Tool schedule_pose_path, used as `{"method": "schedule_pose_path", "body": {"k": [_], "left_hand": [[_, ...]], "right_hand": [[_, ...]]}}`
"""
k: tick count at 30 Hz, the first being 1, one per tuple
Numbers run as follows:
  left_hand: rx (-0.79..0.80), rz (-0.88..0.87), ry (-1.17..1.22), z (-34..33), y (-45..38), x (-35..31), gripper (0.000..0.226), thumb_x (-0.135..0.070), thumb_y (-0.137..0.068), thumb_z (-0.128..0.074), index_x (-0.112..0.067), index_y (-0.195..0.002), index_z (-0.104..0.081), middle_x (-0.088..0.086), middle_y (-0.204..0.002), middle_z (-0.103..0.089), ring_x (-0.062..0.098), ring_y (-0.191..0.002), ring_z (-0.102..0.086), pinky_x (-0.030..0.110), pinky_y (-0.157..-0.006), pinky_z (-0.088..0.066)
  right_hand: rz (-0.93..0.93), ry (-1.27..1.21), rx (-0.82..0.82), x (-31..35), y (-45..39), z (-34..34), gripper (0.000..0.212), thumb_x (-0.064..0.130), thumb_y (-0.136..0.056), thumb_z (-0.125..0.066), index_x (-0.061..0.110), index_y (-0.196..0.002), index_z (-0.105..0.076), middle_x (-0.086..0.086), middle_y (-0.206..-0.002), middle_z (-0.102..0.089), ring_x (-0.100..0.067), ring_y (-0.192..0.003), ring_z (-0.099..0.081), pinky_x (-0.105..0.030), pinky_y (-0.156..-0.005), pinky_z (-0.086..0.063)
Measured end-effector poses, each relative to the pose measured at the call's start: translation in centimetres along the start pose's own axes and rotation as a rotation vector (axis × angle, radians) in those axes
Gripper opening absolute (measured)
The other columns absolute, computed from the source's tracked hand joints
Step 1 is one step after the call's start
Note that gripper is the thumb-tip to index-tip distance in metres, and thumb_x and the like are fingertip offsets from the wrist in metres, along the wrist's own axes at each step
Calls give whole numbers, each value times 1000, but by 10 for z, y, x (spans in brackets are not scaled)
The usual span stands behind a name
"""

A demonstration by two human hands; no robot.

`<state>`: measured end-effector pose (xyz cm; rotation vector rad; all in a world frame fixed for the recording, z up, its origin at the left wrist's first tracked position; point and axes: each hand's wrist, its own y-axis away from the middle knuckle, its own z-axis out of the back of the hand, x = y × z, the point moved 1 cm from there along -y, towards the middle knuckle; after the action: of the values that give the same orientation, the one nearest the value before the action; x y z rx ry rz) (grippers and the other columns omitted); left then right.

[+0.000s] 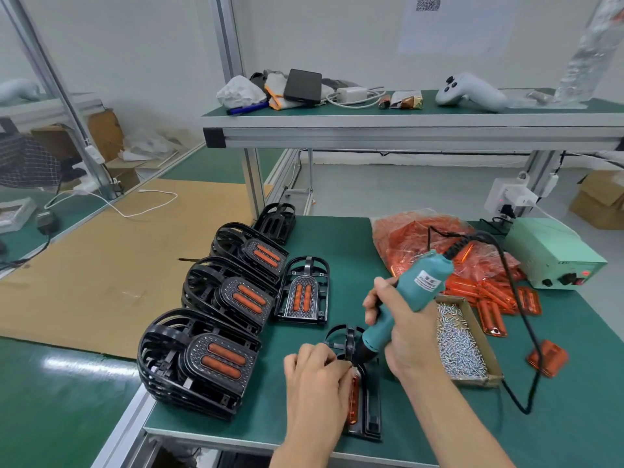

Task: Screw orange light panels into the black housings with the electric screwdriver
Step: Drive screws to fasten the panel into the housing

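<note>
My right hand (403, 327) grips the teal electric screwdriver (401, 300), which tilts down to the left with its black tip on a black housing (366, 412) near the table's front edge. An orange light panel (353, 398) lies in that housing. My left hand (315, 378) rests on the housing's left side, its curled fingers holding it next to the tip. The bit and the screw are hidden by my hands.
Stacks of finished housings (206, 363) stand at the left, one single unit (303, 290) behind my hands. A cardboard tray of screws (461, 346) sits at the right, then loose orange panels (493, 298), a bag of panels (432, 241) and the green power supply (550, 251).
</note>
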<state>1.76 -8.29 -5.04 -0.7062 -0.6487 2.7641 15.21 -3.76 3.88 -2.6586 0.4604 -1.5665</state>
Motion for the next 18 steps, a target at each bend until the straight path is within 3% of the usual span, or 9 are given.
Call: {"method": "schedule_pose_path", "body": {"k": [9, 12, 18], "left_hand": [[-22, 36, 3, -13, 6, 2, 12, -35, -76, -87, -30, -75, -75, -13, -80, -49, 17, -81, -47, 32, -67, -36], [-33, 41, 7, -15, 6, 2, 13, -34, -76, -86, -29, -73, -75, -12, -80, -47, 17, -81, -45, 32, -66, -36], [-59, 51, 17, -17, 6, 3, 16, -37, -79, -84, -28, -71, -73, -14, -79, -42, 15, -80, -42, 32, -67, -35]], "right_hand": [[-54, 83, 21, -8, -3, -1, 19, 26, -79, -80, 27, -66, -65, -13, -66, -64, -21, -48, -52, -28, -48, -46], [-37, 112, 79, -8, -4, -4, 19, 35, -74, -81, 27, -66, -66, -13, -67, -65, -21, -49, -53, -29, -49, -46], [-31, 223, 268, -10, -4, -9, 22, 34, -81, -79, 21, -67, -67, -15, -69, -67, -23, -51, -55, -32, -54, -48]]}}
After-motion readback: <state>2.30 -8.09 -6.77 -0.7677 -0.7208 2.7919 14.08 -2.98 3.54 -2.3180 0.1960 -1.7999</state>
